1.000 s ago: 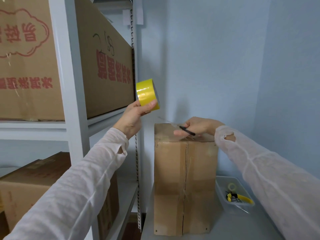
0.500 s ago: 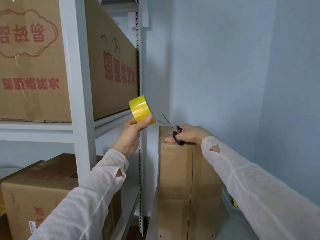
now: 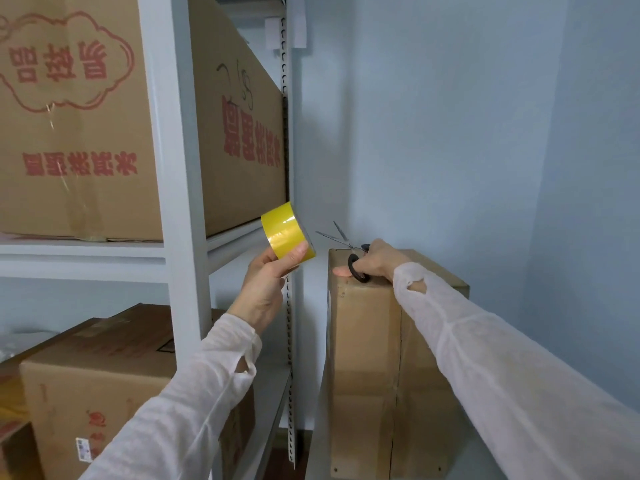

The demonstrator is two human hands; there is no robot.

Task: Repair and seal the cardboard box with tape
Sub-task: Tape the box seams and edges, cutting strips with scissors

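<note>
A tall brown cardboard box (image 3: pixel 367 358) stands upright on a grey surface by the blue wall, with a vertical seam down its front. My left hand (image 3: pixel 266 282) holds a yellow roll of tape (image 3: pixel 285 235) up to the left of the box's top. My right hand (image 3: pixel 375 263) rests on the box's top front edge and grips black-handled scissors (image 3: pixel 346 247). Their blades are apart and point up-left toward the roll. A thin, barely visible strip of tape seems to run from the roll toward the box top.
A white metal shelf upright (image 3: pixel 180 202) stands left of the box. A large printed carton (image 3: pixel 79 126) fills the upper shelf and another carton (image 3: pixel 100 386) sits on the lower one. The blue wall (image 3: pixel 450 133) closes in behind and to the right.
My left hand lowered the tape roll from above the box to beside its top. My right hand turned the scissors so the blades open toward the roll. The view shifted closer and left.
</note>
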